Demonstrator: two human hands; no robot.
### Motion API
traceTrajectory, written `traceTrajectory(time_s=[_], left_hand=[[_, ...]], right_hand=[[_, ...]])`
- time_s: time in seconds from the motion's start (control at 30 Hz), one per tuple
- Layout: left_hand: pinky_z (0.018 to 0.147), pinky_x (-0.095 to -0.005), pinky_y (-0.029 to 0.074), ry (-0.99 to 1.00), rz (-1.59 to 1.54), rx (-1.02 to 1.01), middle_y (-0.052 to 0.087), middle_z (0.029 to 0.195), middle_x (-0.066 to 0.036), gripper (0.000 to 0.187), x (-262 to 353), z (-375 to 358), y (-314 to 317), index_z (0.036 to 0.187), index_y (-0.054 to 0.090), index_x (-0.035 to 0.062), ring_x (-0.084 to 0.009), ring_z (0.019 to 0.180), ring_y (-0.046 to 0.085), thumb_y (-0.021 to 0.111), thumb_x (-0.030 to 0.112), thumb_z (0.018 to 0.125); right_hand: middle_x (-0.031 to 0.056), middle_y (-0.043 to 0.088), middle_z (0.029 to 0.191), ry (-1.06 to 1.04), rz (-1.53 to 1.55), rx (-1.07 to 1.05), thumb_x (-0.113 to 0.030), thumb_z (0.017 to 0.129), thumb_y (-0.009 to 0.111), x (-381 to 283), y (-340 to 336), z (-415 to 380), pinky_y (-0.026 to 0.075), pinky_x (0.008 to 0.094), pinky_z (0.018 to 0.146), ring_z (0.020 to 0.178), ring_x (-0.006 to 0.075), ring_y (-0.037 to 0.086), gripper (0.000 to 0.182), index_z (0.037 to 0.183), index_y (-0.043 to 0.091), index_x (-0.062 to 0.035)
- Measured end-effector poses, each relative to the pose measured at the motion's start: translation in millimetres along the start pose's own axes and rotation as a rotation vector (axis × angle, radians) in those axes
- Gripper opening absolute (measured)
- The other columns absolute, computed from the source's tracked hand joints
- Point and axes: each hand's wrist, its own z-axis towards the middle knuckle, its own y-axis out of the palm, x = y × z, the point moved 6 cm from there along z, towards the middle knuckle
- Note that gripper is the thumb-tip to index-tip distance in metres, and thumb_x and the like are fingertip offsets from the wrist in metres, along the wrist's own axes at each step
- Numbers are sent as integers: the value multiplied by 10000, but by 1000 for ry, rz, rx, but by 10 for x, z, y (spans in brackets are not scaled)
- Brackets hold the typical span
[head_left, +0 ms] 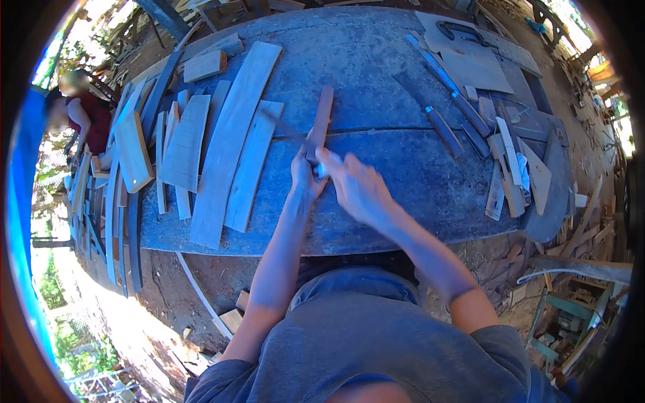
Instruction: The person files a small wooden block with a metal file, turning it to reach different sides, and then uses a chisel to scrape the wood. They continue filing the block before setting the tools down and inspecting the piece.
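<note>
The person's left hand has its fingers closed around the near end of a reddish-brown wood strip, which points away from the body over the middle of the blue-grey table; the right hand, blurred, has its fingers curled around a slim dark tool, whose narrow shaft crosses the strip just above the left hand and points up to the left; its exact kind is too blurred to tell. A long pale board lies to the left, with shorter pieces beside it; to the right lie two handled blades, near a dark C-clamp.
</note>
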Motion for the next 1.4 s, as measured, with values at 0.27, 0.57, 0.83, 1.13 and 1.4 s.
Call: traceTrajectory(time_s=[0.27,0.57,0.83,1.13,1.4], left_hand=[[387,-218,299,29,96,-264,491,741,-39,443,44,-28,89,1462,311,129,-84,469,331,192,268,1058],[391,-211,282,65,102,-240,427,700,-23,434,4,-135,86,1473,314,143,-79,479,327,236,232,1056],[396,-212,280,-26,73,12,430,685,-30,432,-22,-107,-53,1470,326,140,-80,481,330,244,220,1053],[399,-206,306,47,19,-251,450,740,-58,317,24,-120,78,1258,454,62,-86,501,351,261,204,1051],[414,-225,294,27,132,-237,427,702,-29,430,-17,-101,18,1438,372,161,-90,485,315,228,321,1066]], right_hand=[[216,596,987,-18,-41,133,-98,850,580,73,26,276,565,486,693,784,412,671,561,1387,429,-156],[256,600,1016,56,-45,209,-133,913,495,424,-79,843,547,497,675,813,438,660,475,1387,477,-153],[229,592,1012,45,-57,-100,-117,897,481,121,72,91,552,485,715,834,419,660,513,1404,430,-178],[237,597,1013,33,-41,195,-95,918,449,249,-92,318,542,505,709,831,438,651,507,1420,440,-168],[228,665,1014,146,41,185,-66,926,465,792,-142,1099,518,502,810,914,423,652,419,1339,524,-105]])
